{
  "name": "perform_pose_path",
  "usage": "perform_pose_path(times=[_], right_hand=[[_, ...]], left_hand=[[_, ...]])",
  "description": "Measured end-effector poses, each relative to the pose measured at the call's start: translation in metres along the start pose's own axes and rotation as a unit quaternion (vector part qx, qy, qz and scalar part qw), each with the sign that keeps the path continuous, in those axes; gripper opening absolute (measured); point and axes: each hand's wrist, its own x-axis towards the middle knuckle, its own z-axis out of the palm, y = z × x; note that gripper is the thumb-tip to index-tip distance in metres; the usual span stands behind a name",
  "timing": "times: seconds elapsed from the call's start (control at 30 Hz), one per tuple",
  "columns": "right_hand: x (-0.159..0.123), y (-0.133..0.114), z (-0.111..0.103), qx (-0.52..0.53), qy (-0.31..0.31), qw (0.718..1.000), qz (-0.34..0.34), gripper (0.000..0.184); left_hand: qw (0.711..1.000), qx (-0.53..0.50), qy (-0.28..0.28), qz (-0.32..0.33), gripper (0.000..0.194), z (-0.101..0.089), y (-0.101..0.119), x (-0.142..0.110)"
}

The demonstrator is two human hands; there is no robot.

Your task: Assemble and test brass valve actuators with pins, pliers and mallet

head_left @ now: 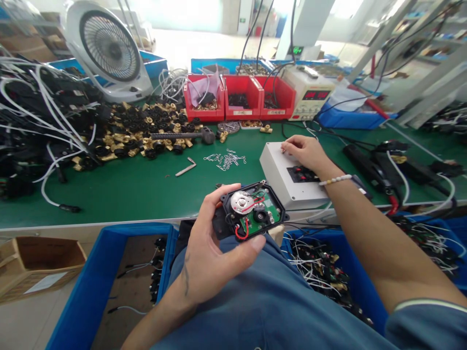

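My left hand (pixel 215 262) grips an open black plastic housing (pixel 282 221) above my lap, thumb at its near edge and fingers behind. Inside the housing are a round silver motor (pixel 241 202), a green circuit board (pixel 269 200) and red wires. My right hand (pixel 302 150) is over a light grey box (pixel 275 167), its fingertips pinched at the top's far left corner. What they pinch is too small to make out. Red and black terminals (pixel 301 173) sit in a dark panel on the box, partly under my wrist.
Small metal clips (pixel 228 159) and a bent metal piece (pixel 186 167) lie on the green bench (pixel 146 194). Brass fittings (pixel 127 131), red bins (pixel 242 114), a power supply (pixel 306 92) and a fan (pixel 109 48) stand behind. Blue crates (pixel 83 287) with wired parts sit below the bench edge.
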Motion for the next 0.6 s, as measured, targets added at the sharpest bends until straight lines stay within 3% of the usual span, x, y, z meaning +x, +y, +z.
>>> perform_pose_path(times=[0.13,0.37,0.6], right_hand=[[0.000,0.000,0.000,-0.002,0.001,1.000,0.005,0.019],[0.001,0.003,0.001,0.001,0.005,1.000,-0.003,0.020],[0.000,0.004,0.002,0.004,0.008,1.000,-0.014,0.019]], left_hand=[[0.999,-0.029,-0.002,-0.021,0.055,-0.005,-0.008,0.007],[0.963,-0.206,-0.044,-0.169,0.043,-0.009,-0.021,0.019],[0.957,-0.226,-0.047,-0.177,0.043,-0.009,-0.020,0.020]])
